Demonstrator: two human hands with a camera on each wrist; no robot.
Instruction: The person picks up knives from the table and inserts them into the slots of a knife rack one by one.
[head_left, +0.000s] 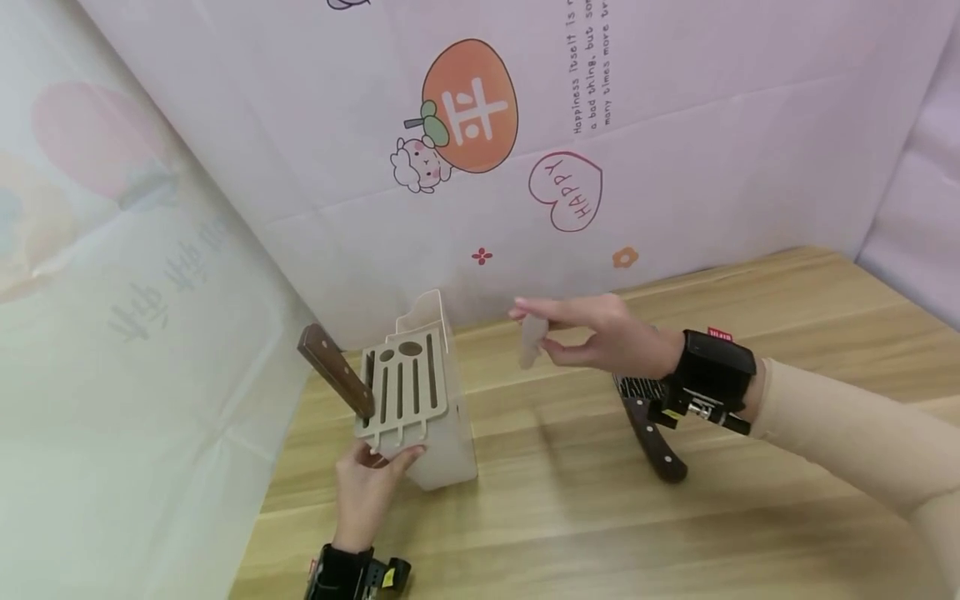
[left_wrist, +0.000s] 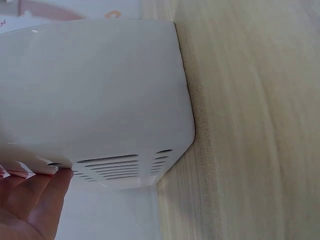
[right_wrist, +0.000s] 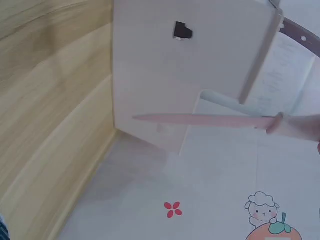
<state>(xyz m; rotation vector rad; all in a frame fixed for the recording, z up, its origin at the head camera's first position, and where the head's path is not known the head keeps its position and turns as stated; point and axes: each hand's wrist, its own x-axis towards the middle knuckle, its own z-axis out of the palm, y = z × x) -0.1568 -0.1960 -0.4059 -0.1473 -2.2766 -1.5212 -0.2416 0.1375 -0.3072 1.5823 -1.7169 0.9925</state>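
A white knife block (head_left: 450, 454) with a beige slotted top (head_left: 408, 383) stands on the table at centre left. My left hand (head_left: 367, 487) grips its near edge, thumb on the front face; the left wrist view shows fingertips (left_wrist: 57, 190) against the block beside its vent slots. A knife with a brown wooden handle (head_left: 337, 371) sits tilted in the leftmost slot, its blade hidden. My right hand (head_left: 596, 329) pinches a pale pink knife (right_wrist: 200, 119) between thumb and fingers, in the air right of the block. Its thin pointed end shows in the right wrist view.
Under the right wrist, another knife with a dark riveted handle (head_left: 656, 442) lies on the wooden table (head_left: 540, 533); the wrist camera partly covers its blade. A printed cloth (head_left: 697, 167) hangs behind the table, and a pale sheet (head_left: 150, 400) hangs on the left.
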